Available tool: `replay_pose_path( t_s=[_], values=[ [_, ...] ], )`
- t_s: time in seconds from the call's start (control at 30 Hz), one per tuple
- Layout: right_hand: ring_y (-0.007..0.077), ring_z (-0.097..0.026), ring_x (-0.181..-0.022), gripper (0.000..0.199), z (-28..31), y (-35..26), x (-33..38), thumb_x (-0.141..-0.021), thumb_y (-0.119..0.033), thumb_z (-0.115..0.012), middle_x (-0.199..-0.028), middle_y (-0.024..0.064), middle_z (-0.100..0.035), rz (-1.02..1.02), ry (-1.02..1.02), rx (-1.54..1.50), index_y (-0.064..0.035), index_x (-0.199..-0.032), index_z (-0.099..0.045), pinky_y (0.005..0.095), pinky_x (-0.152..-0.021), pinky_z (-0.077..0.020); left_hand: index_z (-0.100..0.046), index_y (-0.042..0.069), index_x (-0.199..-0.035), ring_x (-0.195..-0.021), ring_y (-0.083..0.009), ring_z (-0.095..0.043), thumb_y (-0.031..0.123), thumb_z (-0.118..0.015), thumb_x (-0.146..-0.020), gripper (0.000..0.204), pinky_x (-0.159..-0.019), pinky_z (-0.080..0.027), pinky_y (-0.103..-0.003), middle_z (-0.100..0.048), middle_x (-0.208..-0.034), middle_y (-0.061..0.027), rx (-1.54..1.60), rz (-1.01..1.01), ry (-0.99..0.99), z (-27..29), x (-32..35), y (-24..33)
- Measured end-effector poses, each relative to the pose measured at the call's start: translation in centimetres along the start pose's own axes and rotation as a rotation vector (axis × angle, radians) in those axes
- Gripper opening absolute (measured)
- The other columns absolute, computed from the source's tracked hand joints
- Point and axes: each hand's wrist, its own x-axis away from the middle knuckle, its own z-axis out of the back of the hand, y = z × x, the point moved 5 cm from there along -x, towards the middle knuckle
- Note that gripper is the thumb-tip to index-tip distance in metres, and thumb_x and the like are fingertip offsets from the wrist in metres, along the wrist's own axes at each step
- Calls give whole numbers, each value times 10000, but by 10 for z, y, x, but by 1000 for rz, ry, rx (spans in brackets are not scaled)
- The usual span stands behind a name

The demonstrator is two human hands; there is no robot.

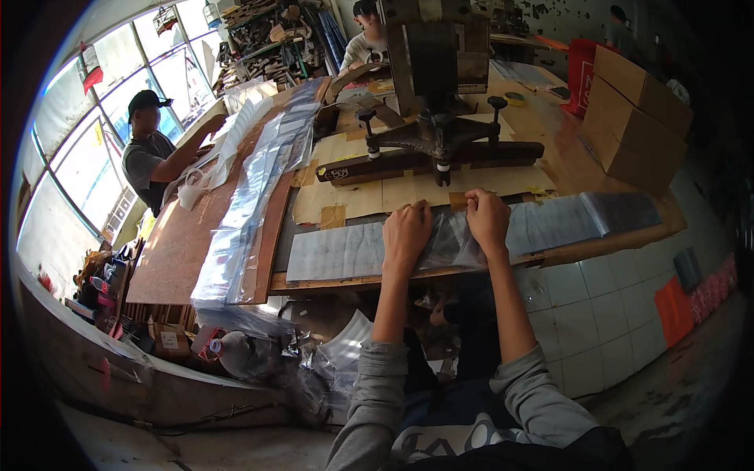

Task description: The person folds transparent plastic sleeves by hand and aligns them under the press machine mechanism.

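Note:
My left hand and my right hand are side by side at the near edge of the workbench. Their fingers are closed on the far edge of a clear plastic sheet, which hangs in creases between them. Under and beside it, a stack of greyish plastic film runs along the bench edge, its shiny right part reaching past my right hand. Just beyond my fingers stands a press with a long dark bar, raised on a cross-shaped bracket with knobs. My fingertips are partly hidden from view.
Brown paper lies beneath the bar. To the left, long clear plastic strips cover a reddish board. A cardboard box and red bag stand at right. One person works at left, another behind the press.

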Motion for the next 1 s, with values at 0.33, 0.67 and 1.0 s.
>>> replay_pose_path(
  t_s=[0.33,0.67,1.0],
  values=[
    [287,-603,-833,113,2,-3,3,-799,-112,-578,-834,103,-646,9,0,-7,-69,-853,-666,427,-771,-425,-685,58,-887,-711,-330,-625,223,-545,-834,224,-653,-494,-400,-648,-770,-162,-13,-14,-20,3,4,2],
    [286,-603,-832,121,1,-3,3,-803,-112,-580,-832,107,-645,28,4,20,-65,-864,-673,422,-761,-428,-686,56,-890,-705,-329,-629,219,-542,-831,226,-644,-496,-391,-648,-753,-166,-16,-9,-5,-1,2,0],
    [293,-607,-815,111,1,-4,3,-794,-111,-588,-814,113,-644,29,17,13,-63,-843,-675,422,-741,-434,-672,60,-857,-673,-329,-621,217,-531,-838,212,-605,-499,-404,-641,-734,-152,-24,-54,28,-2,3,-3]
  ],
)
